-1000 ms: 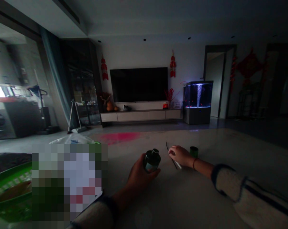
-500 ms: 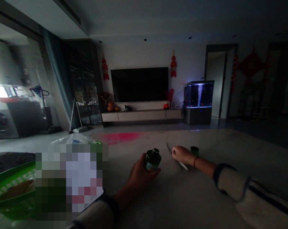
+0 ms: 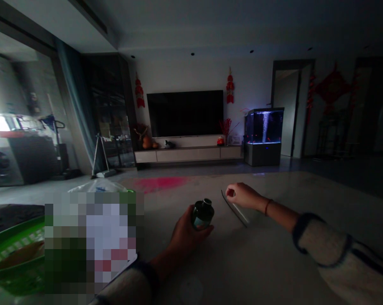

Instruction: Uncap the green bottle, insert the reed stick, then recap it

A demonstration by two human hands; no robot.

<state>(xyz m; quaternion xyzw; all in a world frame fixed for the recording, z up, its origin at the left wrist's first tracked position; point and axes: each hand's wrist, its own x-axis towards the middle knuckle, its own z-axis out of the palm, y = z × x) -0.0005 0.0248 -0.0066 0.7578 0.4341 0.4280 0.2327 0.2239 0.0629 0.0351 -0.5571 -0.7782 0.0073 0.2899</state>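
Note:
My left hand [image 3: 188, 231] is wrapped around a dark green bottle [image 3: 203, 214] with a pale label. The bottle stands upright and its neck is uncapped. My right hand [image 3: 242, 195] is closed in a pinch just above the table, to the right of the bottle. Below its fingers are a thin dark stick [image 3: 234, 211] and a pale, blurred strip [image 3: 241, 213], side by side and slanting. Whether the fingertips grip one of these, I cannot tell.
A pale tabletop [image 3: 274, 254] spreads under both hands, with a pink patch [image 3: 161, 183] at its far side. On the left stand a green basket [image 3: 23, 271] and a clear plastic bag [image 3: 98, 185], partly pixelated. A TV and a lit fish tank [image 3: 264, 127] are beyond.
My right hand has risen slightly, and its forearm has shifted right, covering the small dark green object behind the wrist. More of the pale strip shows. My left hand and the bottle stay put.

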